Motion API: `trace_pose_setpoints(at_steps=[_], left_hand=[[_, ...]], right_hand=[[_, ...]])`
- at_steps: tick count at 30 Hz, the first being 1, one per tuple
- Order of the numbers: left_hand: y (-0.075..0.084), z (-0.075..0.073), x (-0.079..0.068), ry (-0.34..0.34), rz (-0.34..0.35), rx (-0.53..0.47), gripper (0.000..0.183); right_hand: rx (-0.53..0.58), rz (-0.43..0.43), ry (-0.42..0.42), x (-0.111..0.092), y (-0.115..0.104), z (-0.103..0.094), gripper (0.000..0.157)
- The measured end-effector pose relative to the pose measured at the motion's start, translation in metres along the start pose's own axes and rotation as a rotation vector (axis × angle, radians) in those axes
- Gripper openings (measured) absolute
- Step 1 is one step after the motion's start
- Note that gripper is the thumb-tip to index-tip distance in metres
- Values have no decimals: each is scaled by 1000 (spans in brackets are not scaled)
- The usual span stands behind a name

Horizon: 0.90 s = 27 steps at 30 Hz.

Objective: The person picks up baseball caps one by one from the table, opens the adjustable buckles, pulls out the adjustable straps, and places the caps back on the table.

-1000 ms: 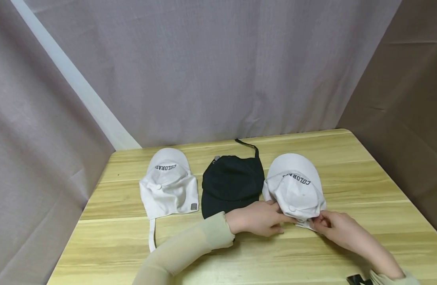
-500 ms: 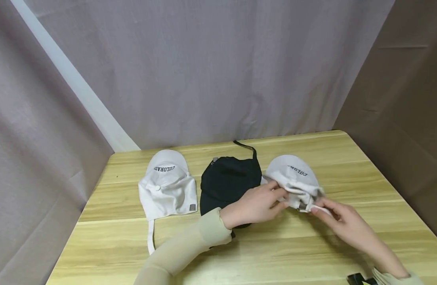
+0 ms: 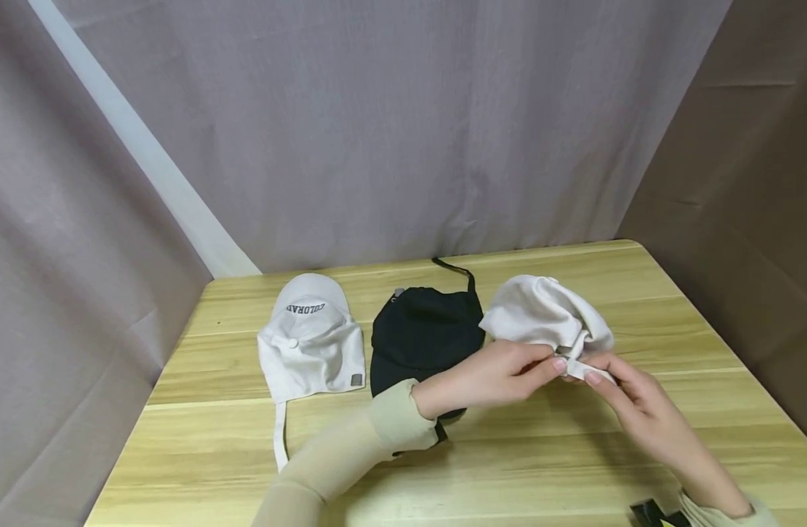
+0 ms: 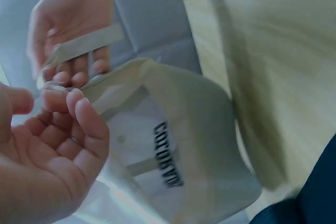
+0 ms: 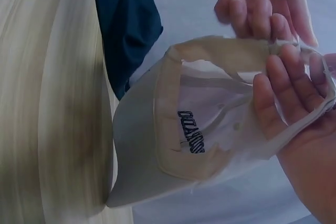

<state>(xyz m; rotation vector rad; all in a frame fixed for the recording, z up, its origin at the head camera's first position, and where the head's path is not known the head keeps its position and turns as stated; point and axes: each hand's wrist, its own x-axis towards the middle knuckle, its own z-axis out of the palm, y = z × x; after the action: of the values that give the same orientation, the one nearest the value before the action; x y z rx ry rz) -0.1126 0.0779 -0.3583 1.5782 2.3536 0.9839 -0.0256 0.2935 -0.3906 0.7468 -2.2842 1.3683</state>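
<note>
The right-hand white baseball cap [image 3: 541, 315] is raised at its back edge, its crown towards the curtain. My left hand [image 3: 492, 373] pinches the cap's buckle end at the rear opening. A finger's width away, my right hand [image 3: 647, 406] pinches the white strap [image 3: 581, 369] between thumb and fingers. In the left wrist view the strap's loose end [image 4: 94, 43] stands out past the right hand. Looking into the cap, the right wrist view shows black lettering [image 5: 190, 132] inside. The fingers partly hide the buckle.
A black cap [image 3: 426, 329] lies just left of the held cap, partly under the left forearm. Further left is another white cap [image 3: 311, 351], its strap [image 3: 280, 435] hanging towards the front. Curtains stand behind the wooden table [image 3: 199, 439].
The white cap's back has been lifted and tipped up, so its brim and lettering no longer show in the head view. My left hand has moved right to the buckle beside the right hand.
</note>
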Motion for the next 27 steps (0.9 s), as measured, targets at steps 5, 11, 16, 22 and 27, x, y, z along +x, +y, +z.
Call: trace_pose_setpoints(at_steps=[5, 11, 16, 22, 27], left_hand=[[-3, 9, 0, -51, -27, -11, 29], [-7, 9, -2, -92, -26, 20, 30], [-7, 8, -3, -79, 14, 103, 31], [-4, 9, -5, -65, 44, 235, 33], [-12, 3, -8, 14, 9, 217, 34]], right_hand=[[110, -37, -42, -2, 0, 3, 36], [175, -92, -57, -4, 4, 7, 39], [186, -129, -47, -4, 6, 9, 43], [221, -172, -20, -5, 11, 11, 43], [310, -205, 17, -5, 11, 10, 42]])
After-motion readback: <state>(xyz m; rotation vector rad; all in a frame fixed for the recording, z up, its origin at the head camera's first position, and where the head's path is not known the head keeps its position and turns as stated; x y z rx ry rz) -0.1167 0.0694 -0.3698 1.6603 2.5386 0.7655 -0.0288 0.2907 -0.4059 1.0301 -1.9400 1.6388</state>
